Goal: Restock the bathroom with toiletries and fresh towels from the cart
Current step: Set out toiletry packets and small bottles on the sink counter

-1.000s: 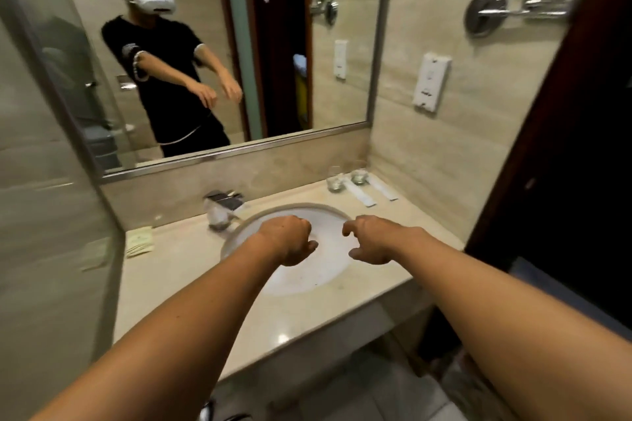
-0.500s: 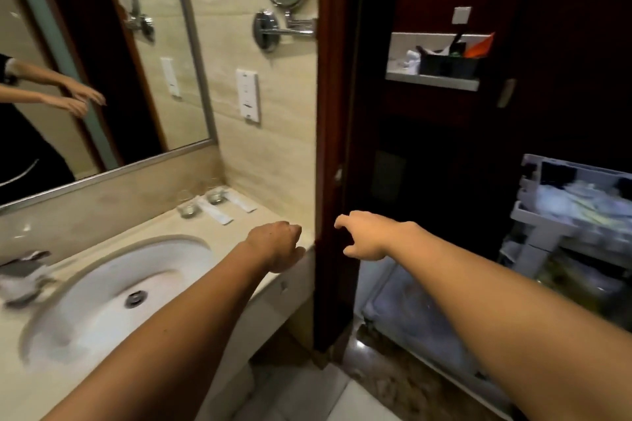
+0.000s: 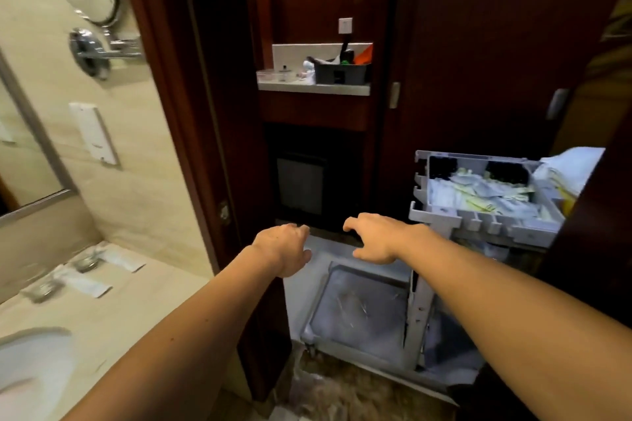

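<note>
Both my arms stretch forward through the bathroom doorway. My left hand [image 3: 284, 251] hangs in the air with loosely curled fingers and holds nothing. My right hand [image 3: 376, 237] is spread, fingers relaxed, also empty, left of the grey housekeeping cart [image 3: 441, 215]. The cart's top tray holds several white and yellow toiletry packets [image 3: 478, 196]. White towels [image 3: 571, 164] lie at its far right, partly cut off by the dark door. A lower cart shelf [image 3: 362, 311] sits beneath my right hand.
The vanity counter [image 3: 147, 287] with the sink [image 3: 30, 362], two glasses and white sachets is at the lower left. A dark wooden door frame [image 3: 205, 147] stands between counter and cart. Beyond are a shelf with a black caddy [image 3: 340, 73] and a mini fridge [image 3: 301, 184].
My view has swung right, from the sink and mirror to the doorway and cart. Both hands travelled with it, and my right fingers have spread from curled to relaxed.
</note>
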### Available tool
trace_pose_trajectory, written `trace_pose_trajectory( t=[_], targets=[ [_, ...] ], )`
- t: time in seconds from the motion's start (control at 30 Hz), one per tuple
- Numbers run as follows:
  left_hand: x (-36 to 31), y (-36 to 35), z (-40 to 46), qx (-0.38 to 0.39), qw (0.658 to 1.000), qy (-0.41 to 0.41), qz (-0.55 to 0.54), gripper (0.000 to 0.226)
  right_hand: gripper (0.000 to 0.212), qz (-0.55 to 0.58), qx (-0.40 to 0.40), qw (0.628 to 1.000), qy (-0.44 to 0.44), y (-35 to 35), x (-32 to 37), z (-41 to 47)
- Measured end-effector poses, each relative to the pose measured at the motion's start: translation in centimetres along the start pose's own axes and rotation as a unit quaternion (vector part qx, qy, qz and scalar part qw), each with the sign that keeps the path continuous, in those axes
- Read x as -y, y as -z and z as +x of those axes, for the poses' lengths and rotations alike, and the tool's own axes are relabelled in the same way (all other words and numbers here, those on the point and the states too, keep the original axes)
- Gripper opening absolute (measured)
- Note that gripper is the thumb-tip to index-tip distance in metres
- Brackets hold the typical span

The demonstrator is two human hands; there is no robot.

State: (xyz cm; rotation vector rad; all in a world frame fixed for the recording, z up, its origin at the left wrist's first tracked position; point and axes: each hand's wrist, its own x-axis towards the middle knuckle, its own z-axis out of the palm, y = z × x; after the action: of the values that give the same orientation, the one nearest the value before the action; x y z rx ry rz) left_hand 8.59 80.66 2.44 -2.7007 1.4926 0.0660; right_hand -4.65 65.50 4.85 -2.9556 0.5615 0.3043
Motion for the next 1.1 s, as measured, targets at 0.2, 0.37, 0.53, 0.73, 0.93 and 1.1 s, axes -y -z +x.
trace_pose_trajectory(
  t=[0.2,0.37,0.53,0.73,0.93,1.1],
  targets=[
    [-2.6,1.8,9.1,0.025,0.996,-0.086,0.011,0.048,0.058,0.031,-0.019,0.996,-0.081,0.7,-7.1,2.6],
    [-5.6,2.7,16.7,0.030,0.986,-0.166,0.017,0.046,0.054,0.054,-0.028,0.985,-0.163,1.5,-12.1,4.9],
    [-8.8,2.7,23.1,0.024,0.968,-0.246,0.035,0.044,0.041,0.073,-0.032,0.968,-0.239,1.3,-16.2,6.4],
    [-13.6,1.2,29.0,0.036,0.945,-0.324,0.035,0.041,0.042,0.094,-0.027,0.947,-0.307,-0.5,-21.3,6.7],
    [-19.2,0.7,34.9,0.033,0.926,-0.375,0.037,0.041,0.041,0.120,-0.037,0.927,-0.354,-1.3,-28.4,7.3],
    [-24.6,0.6,40.5,0.039,0.916,-0.394,0.056,0.046,0.045,0.124,-0.018,0.916,-0.380,-2.1,-34.8,8.6]
  ],
)
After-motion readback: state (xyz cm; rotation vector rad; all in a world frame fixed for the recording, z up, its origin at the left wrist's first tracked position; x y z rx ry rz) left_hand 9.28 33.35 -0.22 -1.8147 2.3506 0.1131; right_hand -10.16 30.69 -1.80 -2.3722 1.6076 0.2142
